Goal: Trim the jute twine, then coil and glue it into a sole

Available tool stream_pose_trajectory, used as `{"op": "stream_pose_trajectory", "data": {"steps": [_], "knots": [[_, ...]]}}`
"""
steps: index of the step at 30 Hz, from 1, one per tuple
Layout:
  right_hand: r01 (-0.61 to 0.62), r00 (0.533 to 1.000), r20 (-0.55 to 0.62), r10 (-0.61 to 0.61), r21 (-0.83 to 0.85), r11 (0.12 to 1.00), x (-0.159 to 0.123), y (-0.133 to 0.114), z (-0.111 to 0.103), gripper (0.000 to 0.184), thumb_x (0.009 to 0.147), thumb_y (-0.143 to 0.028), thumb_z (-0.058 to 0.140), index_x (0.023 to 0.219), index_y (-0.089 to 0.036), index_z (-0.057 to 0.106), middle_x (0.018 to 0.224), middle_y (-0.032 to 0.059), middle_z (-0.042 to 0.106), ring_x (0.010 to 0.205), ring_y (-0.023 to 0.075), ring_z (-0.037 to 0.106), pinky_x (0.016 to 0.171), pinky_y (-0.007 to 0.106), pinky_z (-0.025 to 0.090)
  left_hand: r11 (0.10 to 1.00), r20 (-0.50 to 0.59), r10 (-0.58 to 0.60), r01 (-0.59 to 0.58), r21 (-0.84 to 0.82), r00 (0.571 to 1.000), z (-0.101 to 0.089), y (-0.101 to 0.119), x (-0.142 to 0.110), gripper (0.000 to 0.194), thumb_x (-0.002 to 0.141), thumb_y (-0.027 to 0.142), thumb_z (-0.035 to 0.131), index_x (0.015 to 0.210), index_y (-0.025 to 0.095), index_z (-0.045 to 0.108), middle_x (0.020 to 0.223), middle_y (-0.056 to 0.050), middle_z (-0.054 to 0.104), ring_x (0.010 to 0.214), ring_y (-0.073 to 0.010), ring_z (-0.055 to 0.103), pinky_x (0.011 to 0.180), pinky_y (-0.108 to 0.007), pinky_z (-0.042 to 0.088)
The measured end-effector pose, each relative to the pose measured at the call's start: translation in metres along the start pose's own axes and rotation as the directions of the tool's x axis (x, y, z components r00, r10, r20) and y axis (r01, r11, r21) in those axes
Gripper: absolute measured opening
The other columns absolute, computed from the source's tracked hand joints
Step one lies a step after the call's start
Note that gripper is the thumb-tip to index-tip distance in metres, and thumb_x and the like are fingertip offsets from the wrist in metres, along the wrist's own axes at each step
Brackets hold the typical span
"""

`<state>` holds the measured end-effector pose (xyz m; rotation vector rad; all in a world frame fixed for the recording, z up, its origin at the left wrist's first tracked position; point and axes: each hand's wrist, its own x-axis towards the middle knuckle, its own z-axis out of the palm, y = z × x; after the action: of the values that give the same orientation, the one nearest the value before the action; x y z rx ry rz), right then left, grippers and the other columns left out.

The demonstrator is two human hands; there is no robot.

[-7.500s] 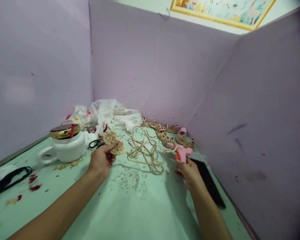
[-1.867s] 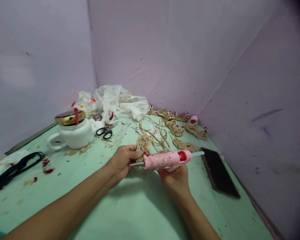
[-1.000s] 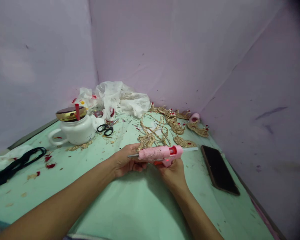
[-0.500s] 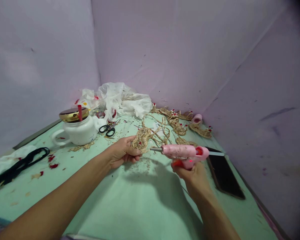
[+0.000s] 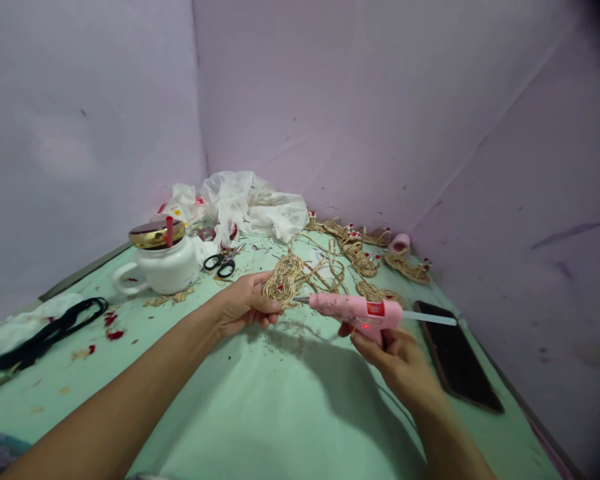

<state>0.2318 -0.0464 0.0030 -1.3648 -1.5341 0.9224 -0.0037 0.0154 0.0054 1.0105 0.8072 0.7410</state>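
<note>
My left hand (image 5: 253, 302) pinches a coiled piece of braided straw cord (image 5: 284, 277) between thumb and fingers, with a small red spot showing on it. Loose strands of the cord (image 5: 330, 267) trail behind it across the table. My right hand (image 5: 393, 350) is wrapped around the handle of a pink hot glue gun (image 5: 353, 310). A red light glows on the gun's side, and a whitish glue stick (image 5: 430, 318) juts from its back. The metal nozzle (image 5: 301, 300) points left at the lower right edge of the coil; whether it touches is hard to tell.
At left stand a white mug (image 5: 165, 267) with a gold lid and black-handled scissors (image 5: 225, 260). A black cord bundle (image 5: 50, 333) lies nearer. Behind are a white plastic bag (image 5: 255, 203) and several straw cord pieces (image 5: 360, 257). A phone (image 5: 460, 363) lies right on the green table (image 5: 260, 413).
The glue gun has come left and tilted, its nozzle now nearer the coil's lower edge. My left hand keeps its hold. The view has shifted slightly.
</note>
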Motion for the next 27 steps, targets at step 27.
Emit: {"op": "stream_pose_trajectory", "data": {"steps": [27], "knots": [[-0.032,0.997,0.06,0.039,-0.112,0.993,-0.0013,0.0042,-0.0018,0.025,0.07,-0.039,0.053,0.059,-0.017,0.047,0.053,-0.0056,0.031,0.048,0.0088,0.027,0.043,0.023,0.024,0.992,0.037,0.067,-0.07,0.105,0.997,0.0006,-0.0013,0.0004,0.072,0.057,0.014,0.072,0.123,0.012,0.042,0.065,-0.001,0.059,0.048,-0.0105,0.054,0.04,-0.018,0.042]]}}
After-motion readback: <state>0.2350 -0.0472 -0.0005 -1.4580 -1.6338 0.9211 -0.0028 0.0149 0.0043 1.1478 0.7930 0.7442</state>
